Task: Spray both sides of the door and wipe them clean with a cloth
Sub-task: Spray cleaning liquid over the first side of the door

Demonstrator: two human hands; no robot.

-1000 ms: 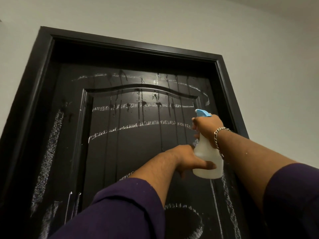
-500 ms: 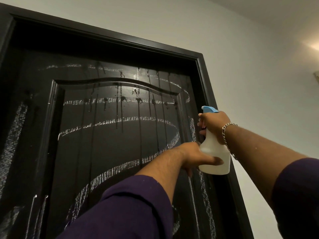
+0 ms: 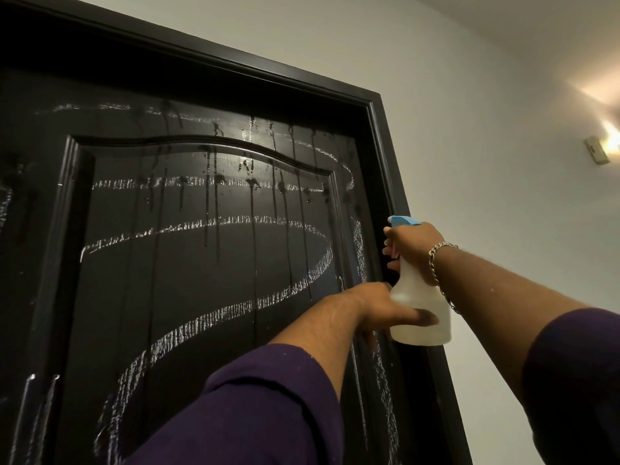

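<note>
A black panelled door [image 3: 188, 270] fills the left of the view, marked with white chalk-like streaks and wet drip lines running down from its top. My right hand [image 3: 414, 248] grips the neck of a translucent white spray bottle [image 3: 421, 313] with a blue trigger head, held up at the door's right edge with the nozzle facing the door. My left hand [image 3: 375, 308] holds the bottle's lower body, thumb across its front. No cloth is in view.
The black door frame [image 3: 385, 135] runs along the top and right of the door. A pale wall [image 3: 486, 162] stretches to the right, with a lit wall lamp [image 3: 600, 149] at the far right.
The view has swung right, so the door has slid left in frame and the wall lamp has come into sight. Both hands keep their hold on the bottle near the door's right edge.
</note>
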